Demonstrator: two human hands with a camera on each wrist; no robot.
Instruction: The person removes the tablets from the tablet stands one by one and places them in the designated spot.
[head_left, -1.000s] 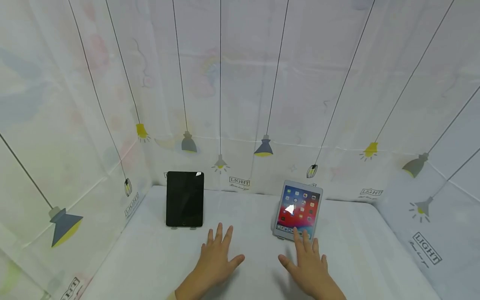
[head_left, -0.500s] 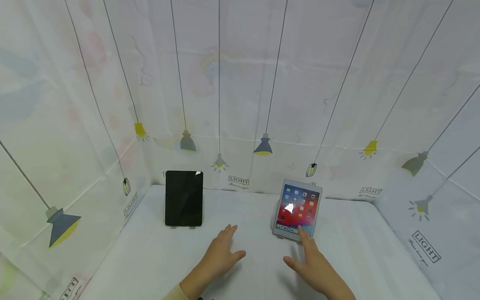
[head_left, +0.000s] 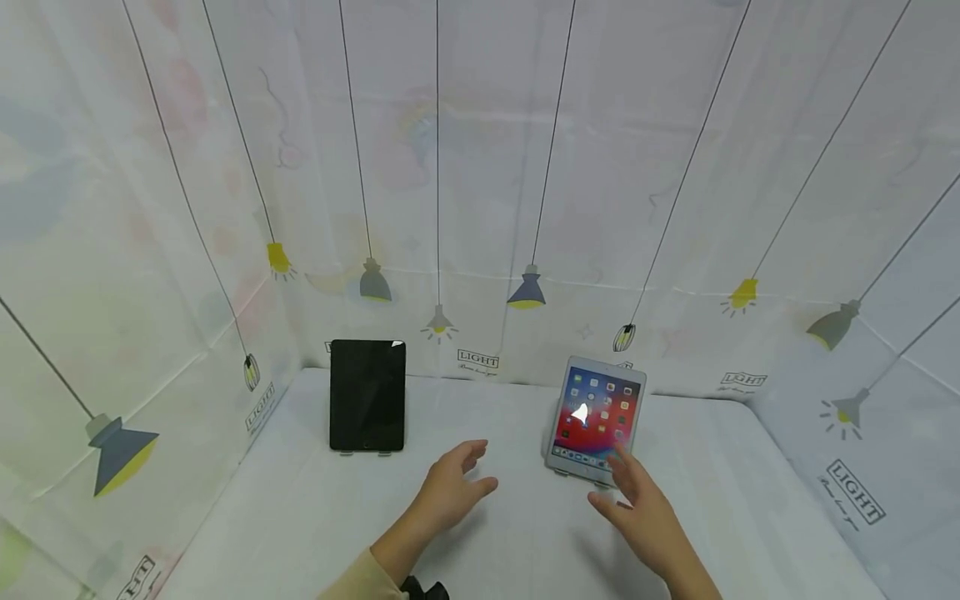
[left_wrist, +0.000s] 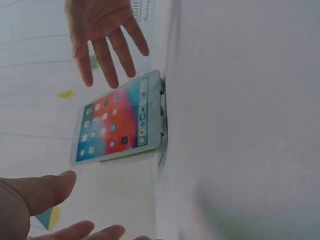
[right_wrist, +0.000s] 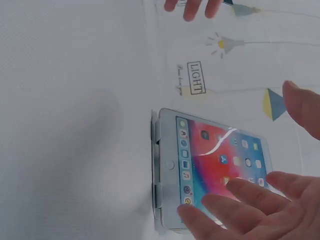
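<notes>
A white tablet (head_left: 597, 419) with a lit screen of app icons leans on a stand at the right of the white table. In front of its lower right corner hovers my right hand (head_left: 647, 518), fingers loosely bent, holding nothing. My left hand (head_left: 447, 492) is held over the table between the two tablets, palm turned inward, also holding nothing. At the left a black tablet (head_left: 367, 395) with a dark screen stands upright on its own stand. The right wrist view shows my right fingers (right_wrist: 240, 205) spread before the lit tablet (right_wrist: 172, 165), apparently without touching it.
A pale curtain (head_left: 480, 167) printed with hanging lamps encloses the back and sides. The white tabletop (head_left: 495, 425) runs between the tablets and out to both sides. A dark object (head_left: 423, 589) shows by my left sleeve (head_left: 367, 577).
Both hands have turned from flat, palms down with spread fingers, to palms facing inward with fingers bent. The right hand has shifted slightly right. The tablets have stayed put.
</notes>
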